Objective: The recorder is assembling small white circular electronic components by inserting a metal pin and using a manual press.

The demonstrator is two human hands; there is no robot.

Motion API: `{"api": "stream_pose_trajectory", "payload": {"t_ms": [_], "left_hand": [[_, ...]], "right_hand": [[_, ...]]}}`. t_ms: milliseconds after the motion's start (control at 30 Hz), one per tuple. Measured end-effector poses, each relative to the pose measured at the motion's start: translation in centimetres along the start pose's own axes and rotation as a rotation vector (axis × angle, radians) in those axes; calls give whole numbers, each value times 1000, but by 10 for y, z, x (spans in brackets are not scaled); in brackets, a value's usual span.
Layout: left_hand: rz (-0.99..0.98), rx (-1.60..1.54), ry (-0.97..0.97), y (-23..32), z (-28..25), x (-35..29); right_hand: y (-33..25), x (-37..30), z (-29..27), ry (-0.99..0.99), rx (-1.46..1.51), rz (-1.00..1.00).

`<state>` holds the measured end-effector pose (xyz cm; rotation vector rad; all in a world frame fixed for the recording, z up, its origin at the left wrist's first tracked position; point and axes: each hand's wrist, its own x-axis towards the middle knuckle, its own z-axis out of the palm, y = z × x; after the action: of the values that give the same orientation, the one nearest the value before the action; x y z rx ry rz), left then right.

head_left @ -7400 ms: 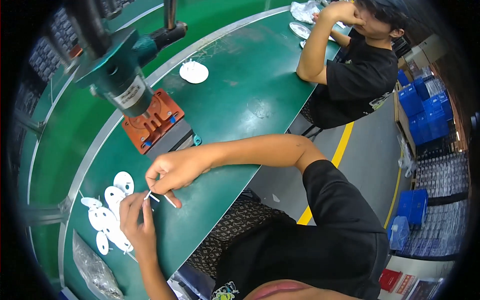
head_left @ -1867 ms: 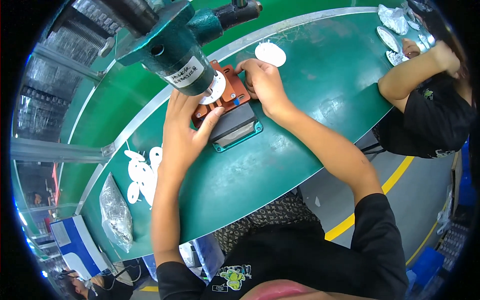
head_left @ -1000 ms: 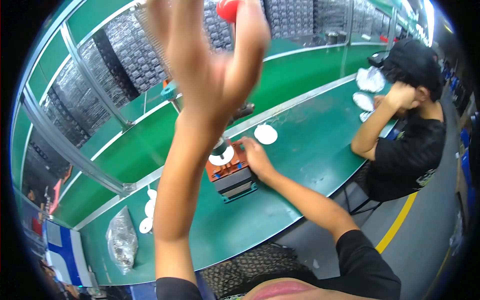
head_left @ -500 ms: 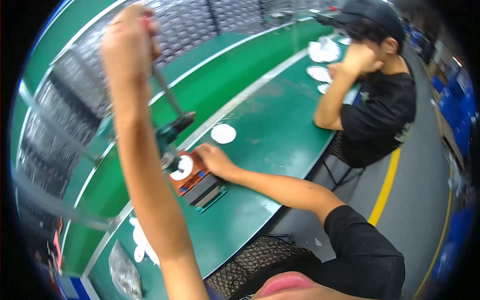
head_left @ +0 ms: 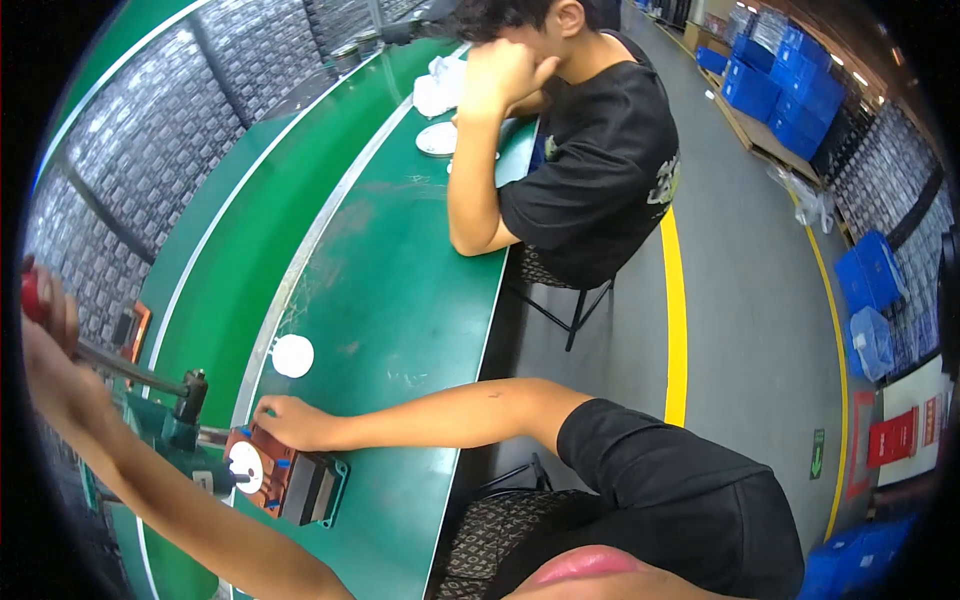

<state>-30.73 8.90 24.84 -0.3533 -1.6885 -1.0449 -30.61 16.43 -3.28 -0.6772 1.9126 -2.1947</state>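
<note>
At the far left, my left hand [head_left: 58, 325] is closed round the red knob [head_left: 35, 298] of a metal lever [head_left: 135, 368]. The lever joins a green hand press [head_left: 180, 432], partly hidden behind my left forearm. Below the press's dark tip, a round white plastic disc [head_left: 246, 464] sits on an orange-brown fixture [head_left: 284, 464] with blue pins. The tip is at the disc; whether it touches, I cannot tell. My right hand [head_left: 293, 422] grips the fixture's far edge with bent fingers. Another white disc [head_left: 293, 355] lies on the table beyond that hand.
A co-worker [head_left: 590, 160] sits along the green table [head_left: 390, 300], one hand raised to the head. White parts [head_left: 438, 88] lie before them. A green belt [head_left: 255, 205] runs along the table's far side. Blue crates [head_left: 790, 90] stand across the aisle.
My view has swung to the right, so the press, fixture and co-worker sit further left in the picture. Both hands keep their holds on the knob and the fixture.
</note>
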Motion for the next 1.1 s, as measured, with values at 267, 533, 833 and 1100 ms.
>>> {"api": "stream_pose_trajectory", "payload": {"t_ms": [267, 533, 833, 1100], "left_hand": [[721, 3, -22, 96, 25, -104], [732, -5, -461, 60, 30, -169], [24, 79, -456, 78, -41, -95], [-12, 593, -603, -4, -108, -261]], "right_hand": [[-5, 2, 15, -66, 142, 146], [-73, -57, -31, -263, 1031, -712], [15, 5, -7, -103, 196, 133], [25, 19, 2, -52, -23, -6]]}}
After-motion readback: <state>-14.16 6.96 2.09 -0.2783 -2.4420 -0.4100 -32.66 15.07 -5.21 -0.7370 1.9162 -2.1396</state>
